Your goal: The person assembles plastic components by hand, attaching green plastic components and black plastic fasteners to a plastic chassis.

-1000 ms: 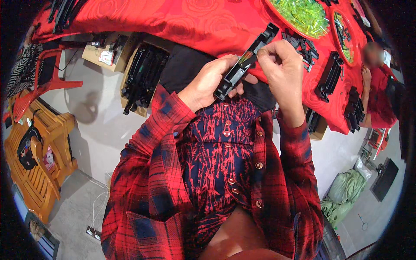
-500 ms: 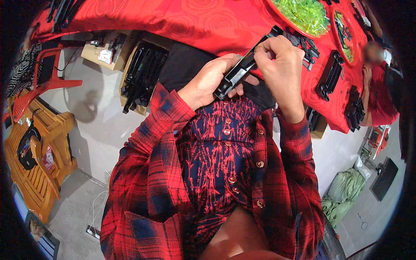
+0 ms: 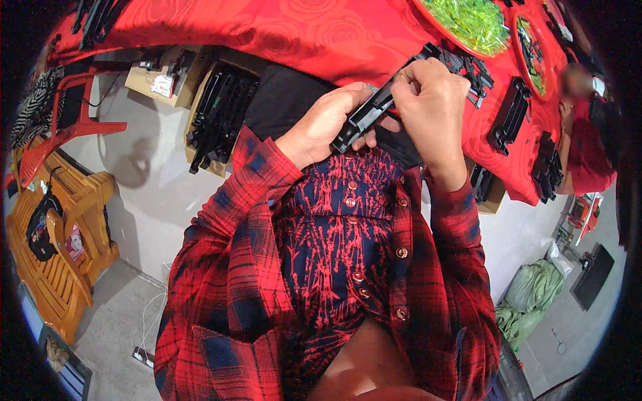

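Observation:
A long, narrow black plastic housing (image 3: 365, 117) is held slantwise above my lap, its far end pointing up and to the right. My left hand (image 3: 319, 125) grips its lower part, thumb along the near side and fingertips showing beyond the other edge. Over the upper half, my right hand (image 3: 433, 100) is closed with thumb and forefinger pinched against the housing. Whether a small piece sits in that pinch is hidden by the fingers. Just past my right hand, several loose black plastic parts (image 3: 476, 81) lie on the red tablecloth (image 3: 321, 37).
Right on the table are another black housing (image 3: 509, 117), a tray of yellow-green clear pieces (image 3: 468, 23) and a smaller red tray (image 3: 531, 60). Under the table edge stands a box of black parts (image 3: 221, 110). A co-worker (image 3: 588, 147) sits at the far right.
The housing has turned slightly in my hands, and the pale glare along it has shrunk. My right hand has shifted a little; the grip looks the same.

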Motion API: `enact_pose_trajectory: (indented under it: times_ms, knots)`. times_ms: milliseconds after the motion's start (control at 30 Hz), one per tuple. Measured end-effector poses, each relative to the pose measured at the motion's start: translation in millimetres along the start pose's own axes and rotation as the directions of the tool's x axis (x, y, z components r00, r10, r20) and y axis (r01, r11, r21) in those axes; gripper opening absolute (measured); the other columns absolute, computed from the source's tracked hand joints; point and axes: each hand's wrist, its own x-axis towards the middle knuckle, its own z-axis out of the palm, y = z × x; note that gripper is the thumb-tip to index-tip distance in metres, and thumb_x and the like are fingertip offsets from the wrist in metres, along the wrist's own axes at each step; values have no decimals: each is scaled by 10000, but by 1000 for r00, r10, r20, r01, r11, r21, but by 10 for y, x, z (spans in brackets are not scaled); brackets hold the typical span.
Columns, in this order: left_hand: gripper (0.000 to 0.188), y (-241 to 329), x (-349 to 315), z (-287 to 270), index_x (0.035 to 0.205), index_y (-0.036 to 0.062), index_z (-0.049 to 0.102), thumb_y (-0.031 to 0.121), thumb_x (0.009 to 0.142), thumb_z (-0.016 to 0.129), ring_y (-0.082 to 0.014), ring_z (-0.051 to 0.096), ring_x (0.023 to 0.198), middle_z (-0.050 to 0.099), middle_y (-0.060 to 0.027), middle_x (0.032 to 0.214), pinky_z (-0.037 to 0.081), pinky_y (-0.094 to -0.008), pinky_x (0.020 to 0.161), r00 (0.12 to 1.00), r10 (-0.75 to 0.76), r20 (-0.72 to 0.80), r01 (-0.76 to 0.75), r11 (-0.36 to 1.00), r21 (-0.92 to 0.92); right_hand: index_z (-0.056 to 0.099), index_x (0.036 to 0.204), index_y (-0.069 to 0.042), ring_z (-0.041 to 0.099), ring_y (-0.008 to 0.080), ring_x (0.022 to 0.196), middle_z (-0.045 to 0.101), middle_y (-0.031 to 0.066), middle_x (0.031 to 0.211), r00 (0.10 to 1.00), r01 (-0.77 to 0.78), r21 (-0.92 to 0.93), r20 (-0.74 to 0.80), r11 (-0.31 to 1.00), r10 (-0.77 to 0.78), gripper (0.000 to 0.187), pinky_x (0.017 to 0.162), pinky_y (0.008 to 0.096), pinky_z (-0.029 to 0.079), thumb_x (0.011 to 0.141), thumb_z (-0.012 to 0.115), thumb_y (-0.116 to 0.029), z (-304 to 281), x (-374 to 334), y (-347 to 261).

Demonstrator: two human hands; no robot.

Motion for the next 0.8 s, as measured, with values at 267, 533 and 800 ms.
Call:
enact_pose_trajectory:
  times_ms: [267,533,800]
  knots:
    - [346,-3,-33,13,1106,19,580,274,1065,349,-132,612,532,728,-153,899,471,-233,443,1000,26,-9,-25,996,87,634,744,-37,588,299,704,608,98,734,998,54,-182,23,982,-51,109,733,414,354,804,649,-128,40,-43,3]
    - [281,-62,-38,151,1054,23,537,303,1047,502,-126,612,540,674,-63,912,453,-239,438,987,149,-57,-118,924,364,665,764,-35,612,346,773,642,150,786,999,11,-195,49,981,-2,118,758,456,372,827,619,-124,4,-91,-43]
    - [270,-79,-31,182,967,2,533,259,1039,497,-156,611,495,639,-88,672,455,-294,439,970,191,-148,-72,812,579,685,787,-46,608,338,779,640,144,781,1000,19,-164,11,986,-18,136,770,452,370,854,625,-149,40,-137,-22]
